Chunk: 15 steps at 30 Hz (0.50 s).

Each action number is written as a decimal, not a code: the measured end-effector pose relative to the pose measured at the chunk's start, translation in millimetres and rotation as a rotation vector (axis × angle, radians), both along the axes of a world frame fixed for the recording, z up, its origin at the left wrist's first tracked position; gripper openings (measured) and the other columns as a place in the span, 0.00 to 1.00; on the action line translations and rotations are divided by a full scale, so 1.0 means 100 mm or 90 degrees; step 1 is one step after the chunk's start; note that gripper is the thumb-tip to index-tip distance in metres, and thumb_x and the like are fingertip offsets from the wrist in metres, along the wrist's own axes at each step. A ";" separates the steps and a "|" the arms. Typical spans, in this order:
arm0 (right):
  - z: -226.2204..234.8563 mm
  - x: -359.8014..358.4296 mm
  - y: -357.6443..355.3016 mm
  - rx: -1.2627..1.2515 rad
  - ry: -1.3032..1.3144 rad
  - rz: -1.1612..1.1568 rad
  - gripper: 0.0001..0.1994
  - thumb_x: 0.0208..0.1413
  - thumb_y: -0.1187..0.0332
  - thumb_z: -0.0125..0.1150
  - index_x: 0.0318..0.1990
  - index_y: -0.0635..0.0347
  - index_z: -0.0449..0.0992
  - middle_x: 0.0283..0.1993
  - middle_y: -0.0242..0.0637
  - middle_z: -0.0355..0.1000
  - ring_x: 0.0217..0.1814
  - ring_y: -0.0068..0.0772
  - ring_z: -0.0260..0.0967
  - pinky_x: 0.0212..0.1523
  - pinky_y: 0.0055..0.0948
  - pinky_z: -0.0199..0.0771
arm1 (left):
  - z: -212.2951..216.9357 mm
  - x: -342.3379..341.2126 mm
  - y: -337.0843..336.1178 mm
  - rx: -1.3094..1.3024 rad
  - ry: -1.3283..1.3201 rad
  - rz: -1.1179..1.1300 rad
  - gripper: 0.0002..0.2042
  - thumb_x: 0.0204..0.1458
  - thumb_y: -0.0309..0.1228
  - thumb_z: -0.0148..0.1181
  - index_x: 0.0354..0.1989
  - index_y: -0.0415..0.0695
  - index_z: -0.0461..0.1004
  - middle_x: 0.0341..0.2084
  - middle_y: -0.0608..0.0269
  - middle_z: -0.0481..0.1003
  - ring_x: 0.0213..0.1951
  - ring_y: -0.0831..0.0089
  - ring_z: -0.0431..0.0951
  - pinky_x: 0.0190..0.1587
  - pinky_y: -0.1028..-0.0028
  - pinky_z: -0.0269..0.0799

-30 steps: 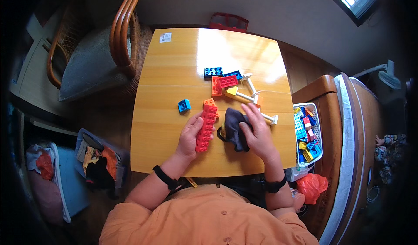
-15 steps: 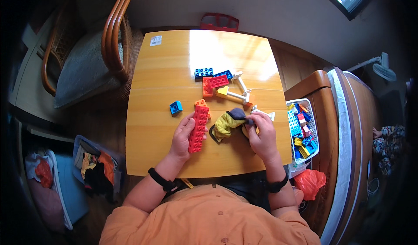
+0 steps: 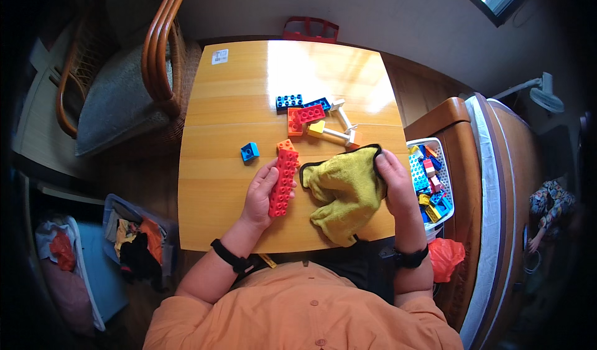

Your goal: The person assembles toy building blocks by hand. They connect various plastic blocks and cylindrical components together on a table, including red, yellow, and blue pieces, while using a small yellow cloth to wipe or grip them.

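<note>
My left hand [image 3: 261,194] is closed around a long red toy building brick [image 3: 284,185], its studs turned to the right. Just beyond its far end lies an orange brick [image 3: 285,144], partly covered. My right hand [image 3: 399,181] grips the upper right corner of a yellow-green cloth with a dark border [image 3: 348,188]. The cloth hangs spread out over the table's near right part, its lower end by the front edge. A small blue brick [image 3: 250,151] sits to the left of my left hand.
Blue, red, orange, yellow and white toy pieces [image 3: 311,115] lie grouped mid-table [image 3: 217,113]. Right of the table stands a white basket [image 3: 450,191] of bricks, with a red plastic bag [image 3: 446,260] below. A rattan chair [image 3: 124,95] is at the left, above a bin of cloths [image 3: 137,238].
The crumpled cloth has been opened out, and my right hand has moved right and nearer me with its corner. My left hand stays with the red brick.
</note>
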State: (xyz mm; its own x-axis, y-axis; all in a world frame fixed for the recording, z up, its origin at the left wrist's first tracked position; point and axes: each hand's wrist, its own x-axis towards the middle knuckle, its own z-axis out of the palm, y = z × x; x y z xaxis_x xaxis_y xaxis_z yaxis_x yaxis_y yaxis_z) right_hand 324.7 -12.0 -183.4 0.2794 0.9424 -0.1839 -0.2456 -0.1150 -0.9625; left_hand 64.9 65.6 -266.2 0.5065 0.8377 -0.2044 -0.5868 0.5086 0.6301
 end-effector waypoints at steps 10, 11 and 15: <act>-0.39 -0.14 -0.37 0.033 -0.846 0.164 0.13 0.46 0.61 0.69 0.34 0.60 0.78 0.35 0.40 0.72 0.39 0.44 0.68 0.46 0.38 0.70 | 0.02 0.00 0.00 0.013 0.027 -0.010 0.20 0.66 0.36 0.46 0.62 0.39 0.62 0.45 0.53 0.75 0.39 0.69 0.78 0.36 0.72 0.78; -0.40 -0.13 -0.35 0.019 -0.791 0.168 0.11 0.46 0.63 0.68 0.32 0.60 0.77 0.33 0.40 0.72 0.38 0.44 0.67 0.44 0.38 0.69 | 0.02 0.00 0.01 0.014 0.029 -0.008 0.20 0.66 0.36 0.46 0.62 0.39 0.62 0.45 0.53 0.75 0.39 0.69 0.78 0.36 0.72 0.78; -0.36 -0.27 -0.19 0.057 -0.341 0.066 0.08 0.54 0.68 0.63 0.35 0.62 0.74 0.30 0.32 0.71 0.36 0.26 0.68 0.40 0.25 0.68 | 0.00 0.01 0.00 0.023 0.013 -0.013 0.19 0.66 0.35 0.48 0.62 0.39 0.63 0.45 0.57 0.75 0.38 0.71 0.78 0.38 0.73 0.78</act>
State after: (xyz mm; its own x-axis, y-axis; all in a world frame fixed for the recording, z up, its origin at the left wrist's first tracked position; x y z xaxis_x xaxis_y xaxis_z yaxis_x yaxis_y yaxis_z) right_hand 297.3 -30.9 -219.4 0.2172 0.9753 0.0406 0.2892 -0.0246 -0.9569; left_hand 66.2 65.9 -266.3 0.5198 0.8339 -0.1855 -0.5627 0.4976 0.6601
